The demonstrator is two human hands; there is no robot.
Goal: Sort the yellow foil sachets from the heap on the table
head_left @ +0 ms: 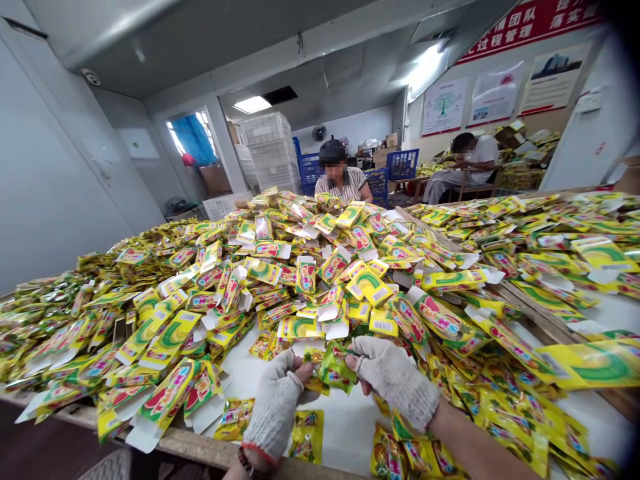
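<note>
My left hand (277, 401), in a white fingerless knit glove, pinches the edge of a small yellow foil packet (314, 360). My right hand (395, 381), gloved likewise, has thumb and fingers closed on a shiny green-yellow packet (337, 369). The two packets meet or overlap between the hands; where one ends is hard to tell. Below the left hand a flat yellow packet (307, 437) lies on the white tabletop (347, 427). Under my right forearm are more foil packets (387, 453). Just beyond my hands lie yellow printed cartons (300, 328), some with open white flaps.
A tall heap of yellow cartons (270, 250) covers the table. Foil packets pile up at the left (30, 313) and right (510, 413). A wooden strip (530, 310) divides the right side. One person (343, 177) sits behind the heap, another (473, 163) farther back. White crates (273, 150) are stacked behind.
</note>
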